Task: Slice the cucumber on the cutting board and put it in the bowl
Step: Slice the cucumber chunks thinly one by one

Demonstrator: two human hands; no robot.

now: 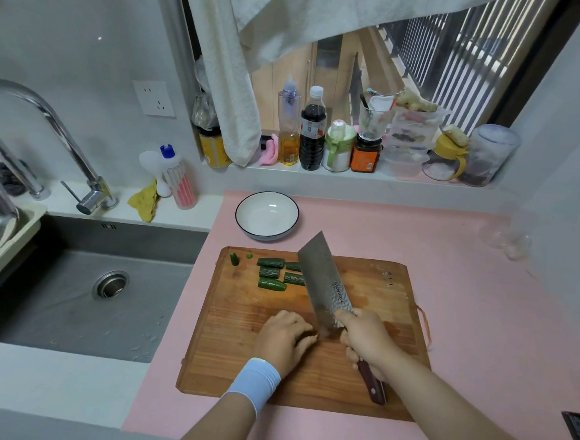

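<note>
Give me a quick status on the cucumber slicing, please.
Left hand holds cucumber on board; right hand grips knife, blade against cucumber. Cut pieces at board's far edge; bowl empty. Nothing blocking the bowl.

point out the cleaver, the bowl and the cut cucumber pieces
cleaver (326, 284), head view, middle of the blade
bowl (266, 218), head view, bare white inside
cut cucumber pieces (270, 272), head view, skin of a middle piece
</note>
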